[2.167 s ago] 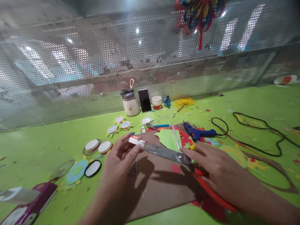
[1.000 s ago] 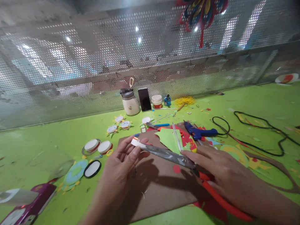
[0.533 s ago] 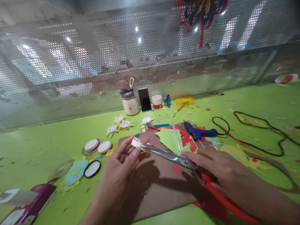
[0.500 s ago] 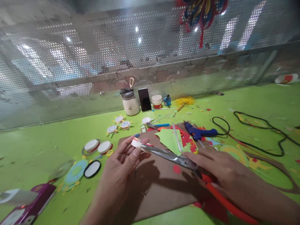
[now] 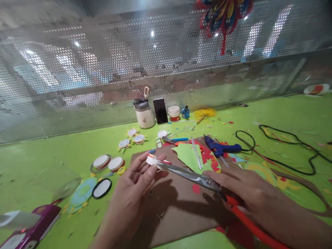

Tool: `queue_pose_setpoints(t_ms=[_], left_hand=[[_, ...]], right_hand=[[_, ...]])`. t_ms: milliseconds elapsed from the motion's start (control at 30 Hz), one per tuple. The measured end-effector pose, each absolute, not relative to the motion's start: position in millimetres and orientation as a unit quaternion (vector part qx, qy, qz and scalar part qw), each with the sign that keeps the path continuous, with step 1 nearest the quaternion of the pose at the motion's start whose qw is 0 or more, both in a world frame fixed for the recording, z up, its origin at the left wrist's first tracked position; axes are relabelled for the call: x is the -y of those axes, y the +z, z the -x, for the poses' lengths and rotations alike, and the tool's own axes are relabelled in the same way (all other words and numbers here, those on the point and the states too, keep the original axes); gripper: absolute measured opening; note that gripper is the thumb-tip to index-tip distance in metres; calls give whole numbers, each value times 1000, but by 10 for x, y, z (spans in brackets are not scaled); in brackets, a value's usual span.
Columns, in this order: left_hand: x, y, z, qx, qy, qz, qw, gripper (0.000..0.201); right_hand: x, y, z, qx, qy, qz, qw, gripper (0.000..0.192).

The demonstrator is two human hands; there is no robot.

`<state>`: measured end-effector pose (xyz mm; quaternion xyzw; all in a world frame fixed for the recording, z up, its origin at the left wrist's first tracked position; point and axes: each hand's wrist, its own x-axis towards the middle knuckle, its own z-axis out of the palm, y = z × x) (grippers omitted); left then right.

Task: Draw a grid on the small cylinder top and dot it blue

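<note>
Between the thumb and fingers of my left hand [image 5: 140, 181] is a small white paper piece [image 5: 150, 160] with a red edge. My right hand [image 5: 249, 190] grips scissors [image 5: 193, 177] with long metal blades and red handles. The blade tips reach the paper beside my left thumb; whether they cut into it I cannot tell. Below both hands lies a brown cardboard sheet [image 5: 181, 221] with a small red paper dot [image 5: 196, 188]. Just beyond the blades are green paper [image 5: 183, 155] and a clear pen-like stick [image 5: 196, 154].
A blue glue gun [image 5: 223, 147] with a black cord lies right of the cardboard. White round lids [image 5: 115, 163] and flower-shaped paper pieces [image 5: 83, 192] lie left. A purple device [image 5: 38, 224] sits at the near left. A jug [image 5: 144, 116] and phone [image 5: 160, 111] stand by the perforated panel.
My hands and the scissors hold almost the same pose. The scissor blades look slightly closer together on the paper, and the view has shifted a little.
</note>
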<state>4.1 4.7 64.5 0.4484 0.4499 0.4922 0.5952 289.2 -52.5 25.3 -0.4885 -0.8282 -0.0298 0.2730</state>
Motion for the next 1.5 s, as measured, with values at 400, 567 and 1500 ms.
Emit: queue_pose_setpoints(t_ms=[400,567,1500], left_hand=[[-55,654,-60,-445,495,-459,589,62],[-49,654,-59,-447,502,-465,576,58],[-17,705,-139,-459,488,-456,586,63]], right_hand=[[533,235,-2917,827,-23,488,277,57],[521,271,-2913,828,-37,487,277,60],[525,337,-2897,832,-22,488,263,51]])
